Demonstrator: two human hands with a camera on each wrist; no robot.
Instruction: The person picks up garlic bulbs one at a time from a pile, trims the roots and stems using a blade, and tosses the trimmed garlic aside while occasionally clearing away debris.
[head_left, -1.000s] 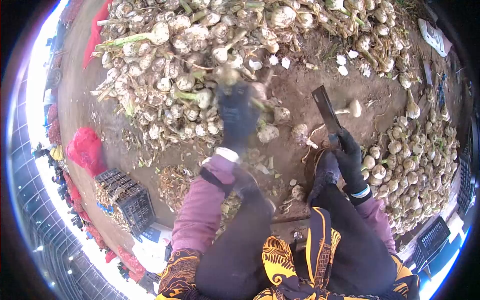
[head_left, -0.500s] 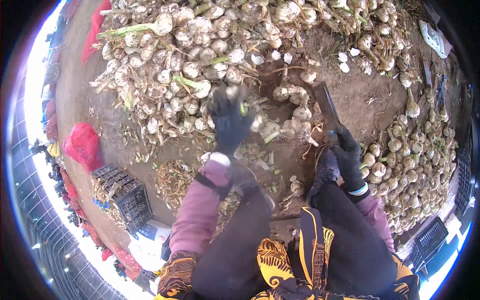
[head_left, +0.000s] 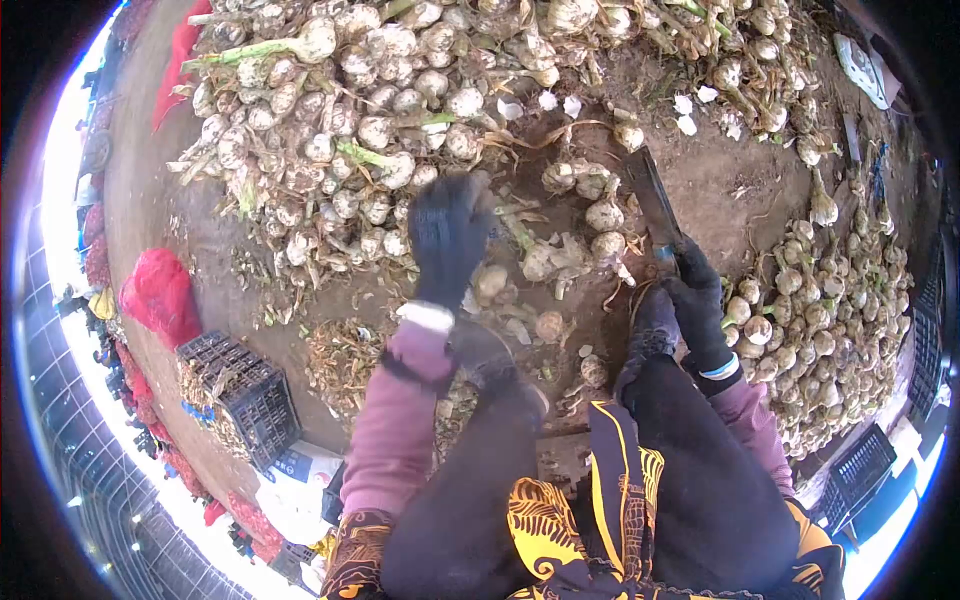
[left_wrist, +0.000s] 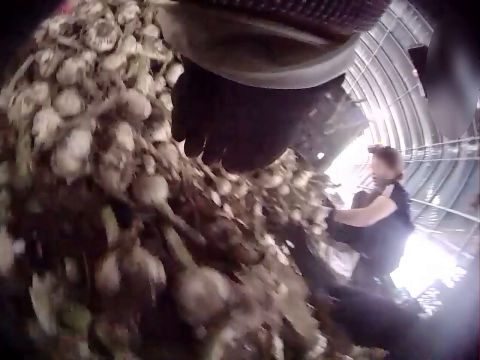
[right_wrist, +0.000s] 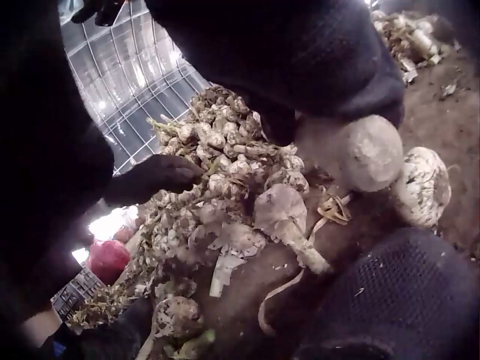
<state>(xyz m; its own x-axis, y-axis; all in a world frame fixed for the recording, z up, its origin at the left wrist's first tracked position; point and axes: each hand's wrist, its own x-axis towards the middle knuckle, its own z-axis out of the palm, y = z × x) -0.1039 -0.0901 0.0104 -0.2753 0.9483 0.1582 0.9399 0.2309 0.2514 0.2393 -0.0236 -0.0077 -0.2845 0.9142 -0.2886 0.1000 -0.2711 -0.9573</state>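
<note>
My gloved left hand (head_left: pixel 448 240) is over the near edge of a large heap of garlic (head_left: pixel 330 130), with loosely bent fingers and no bulb showing in them. In the left wrist view its dark glove (left_wrist: pixel 232 120) hangs above bulbs and stalks. My gloved right hand (head_left: pixel 700 305) grips a knife (head_left: pixel 652 195) by the handle beside my right shoe, its long dark blade pointing away from me. Several bulbs with stalks (head_left: pixel 603 215) lie left of the blade. A loose bulb (head_left: pixel 548 325) lies between my feet, blurred in the right wrist view (right_wrist: pixel 371 154).
Trimmed bulbs (head_left: pixel 820 330) form a pile on the right, near a black crate (head_left: pixel 860 475). On the left are a filled crate (head_left: pixel 245 400) and a red sack (head_left: pixel 160 298). Dry scraps (head_left: pixel 345 365) lie by my left foot. Another person (left_wrist: pixel 379 210) sits beyond the heap.
My left hand has come back from the heap toward me, its fingers spread half a second ago and more bent now. Loose bulbs now lie nearer my feet. The right hand has stayed with the knife.
</note>
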